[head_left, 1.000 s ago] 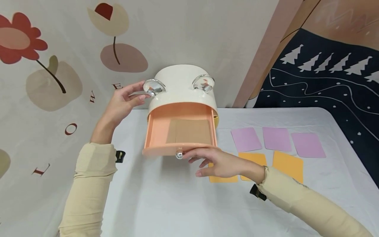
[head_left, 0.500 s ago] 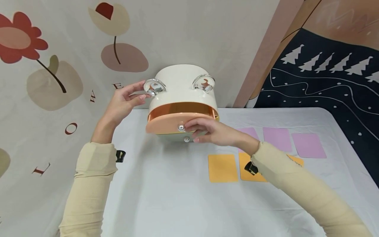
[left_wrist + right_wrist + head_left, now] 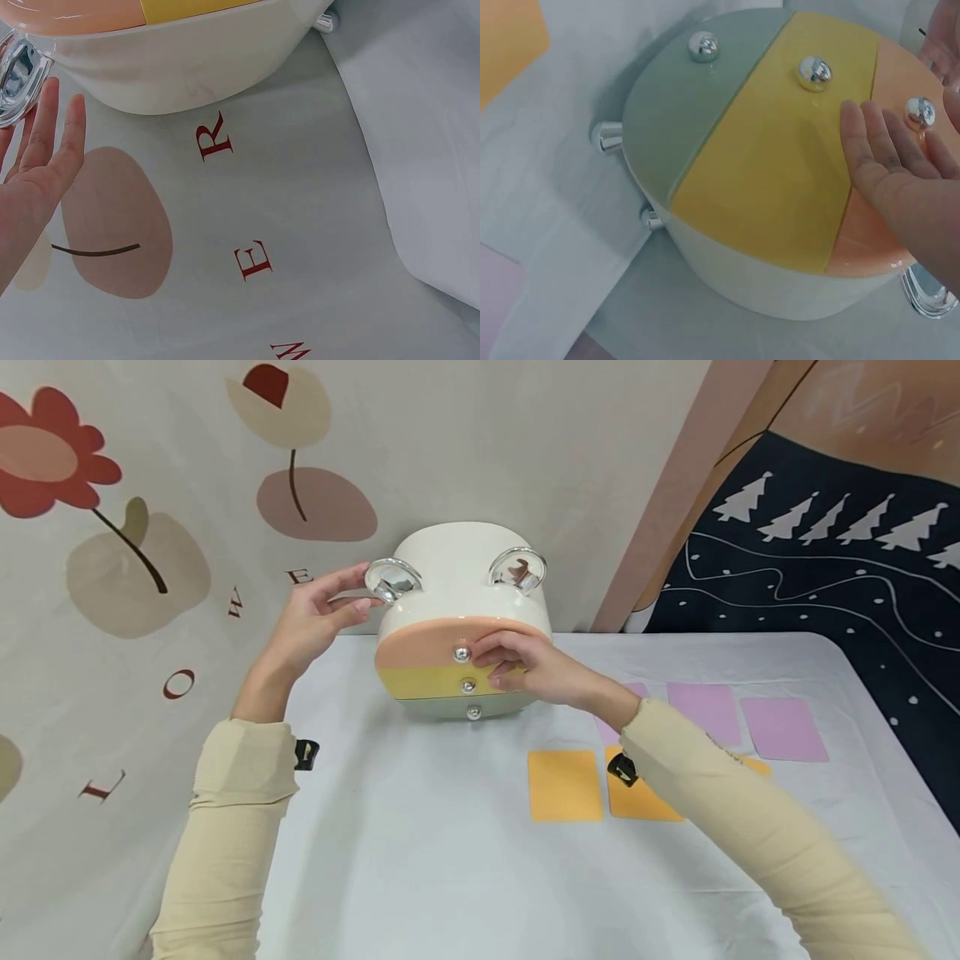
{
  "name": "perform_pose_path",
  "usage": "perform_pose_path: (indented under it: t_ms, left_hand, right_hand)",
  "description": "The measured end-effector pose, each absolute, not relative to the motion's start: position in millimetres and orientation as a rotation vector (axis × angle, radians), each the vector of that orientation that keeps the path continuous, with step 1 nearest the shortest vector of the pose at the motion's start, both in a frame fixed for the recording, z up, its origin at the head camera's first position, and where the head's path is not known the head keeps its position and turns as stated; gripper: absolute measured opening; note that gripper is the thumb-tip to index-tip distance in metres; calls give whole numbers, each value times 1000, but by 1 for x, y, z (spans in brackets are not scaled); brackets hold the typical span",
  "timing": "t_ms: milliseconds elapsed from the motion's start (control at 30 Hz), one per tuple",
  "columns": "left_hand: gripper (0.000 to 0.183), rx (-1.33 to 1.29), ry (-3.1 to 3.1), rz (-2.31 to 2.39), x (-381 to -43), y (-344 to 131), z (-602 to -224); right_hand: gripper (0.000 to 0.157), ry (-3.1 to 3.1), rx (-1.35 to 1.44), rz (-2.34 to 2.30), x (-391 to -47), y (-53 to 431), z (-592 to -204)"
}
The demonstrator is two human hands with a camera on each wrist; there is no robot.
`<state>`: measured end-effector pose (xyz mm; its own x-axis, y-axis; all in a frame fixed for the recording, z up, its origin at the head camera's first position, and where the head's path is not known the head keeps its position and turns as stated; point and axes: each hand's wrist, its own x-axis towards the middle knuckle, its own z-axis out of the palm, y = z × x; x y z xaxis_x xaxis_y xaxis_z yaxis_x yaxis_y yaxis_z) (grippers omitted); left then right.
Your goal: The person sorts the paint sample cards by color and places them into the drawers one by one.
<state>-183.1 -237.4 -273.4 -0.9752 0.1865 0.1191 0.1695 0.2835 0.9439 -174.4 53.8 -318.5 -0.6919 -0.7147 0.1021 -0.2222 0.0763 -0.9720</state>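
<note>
A small white drawer cabinet [image 3: 461, 560] with two round silver ears stands against the wall. Its front has a peach top drawer [image 3: 416, 645], a yellow middle drawer [image 3: 420, 683] and a green bottom drawer [image 3: 435, 706], all flush, each with a silver knob. My right hand [image 3: 536, 668] is at the cabinet front, its loosely extended fingers beside the top knob [image 3: 461, 654]. At the cabinet's left side, my left hand [image 3: 315, 610] rests its fingers against the left silver ear [image 3: 392, 578]. In the left wrist view those fingers [image 3: 46, 131] are extended. Neither hand grips anything.
Orange cards [image 3: 565, 785] and lilac cards [image 3: 705, 714] lie in rows on the white tablecloth [image 3: 420, 860] to the right, some partly hidden by my right arm. The wall with printed flowers rises directly behind the cabinet. A dark tree-patterned cloth [image 3: 810, 568] borders the table's right side.
The peach top drawer, pulled out with a flat brown piece inside, has slid in and is now shut. My right hand moved forward with it. The left hand stayed at the ear.
</note>
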Motion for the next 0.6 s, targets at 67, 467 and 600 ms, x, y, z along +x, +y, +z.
perform_pose_path:
  t_ms: [67, 467, 600]
  left_hand:
    - [49, 341, 2492, 1856, -183, -238, -273]
    - [49, 352, 2520, 1829, -182, -238, -273]
    - [49, 368, 2535, 1812, -182, -238, -274]
  right_hand:
    - [32, 1980, -886, -1624, -174, 53, -324]
    - [48, 1985, -779, -1441, -170, 45, -361]
    - [51, 1937, -777, -1490, -170, 43, -363]
